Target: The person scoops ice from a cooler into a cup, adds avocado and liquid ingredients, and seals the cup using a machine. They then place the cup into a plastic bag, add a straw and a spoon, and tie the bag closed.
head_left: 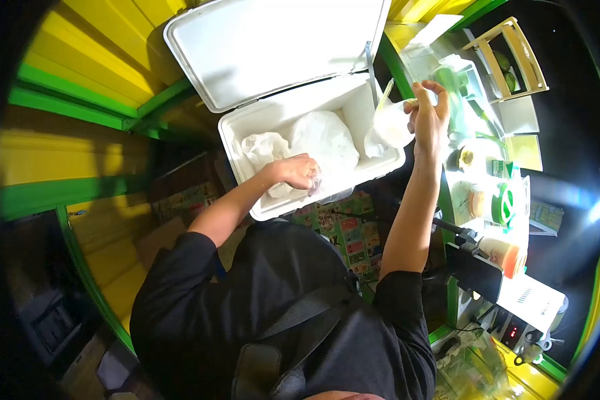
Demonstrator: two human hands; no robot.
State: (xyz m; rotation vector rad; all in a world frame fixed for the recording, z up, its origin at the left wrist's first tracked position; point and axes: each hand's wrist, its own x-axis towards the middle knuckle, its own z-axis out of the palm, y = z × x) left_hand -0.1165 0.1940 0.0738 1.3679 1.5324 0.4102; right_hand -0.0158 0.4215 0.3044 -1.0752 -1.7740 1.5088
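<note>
An open white cooler box (233,157) stands in front of me with its lid (280,50) tipped back. Inside lie a large, full white plastic bag (327,143) and a smaller crumpled white bag (263,148). My left hand (296,172) reaches over the near wall, fingers closed on thin clear plastic of a bag (318,181). At the box's right end, my right hand (429,119) has its fingers curled at the edge of a white plastic bag (388,130) with a rounded bulge. Glare hides part of that grip.
To the right runs a brightly lit counter with a green tape-like ring (503,204), an orange-lidded jar (511,259) and a wooden frame (513,60). A phone on a mount (473,270) juts out near my right arm. Yellow wall panels (107,47) rise at left.
</note>
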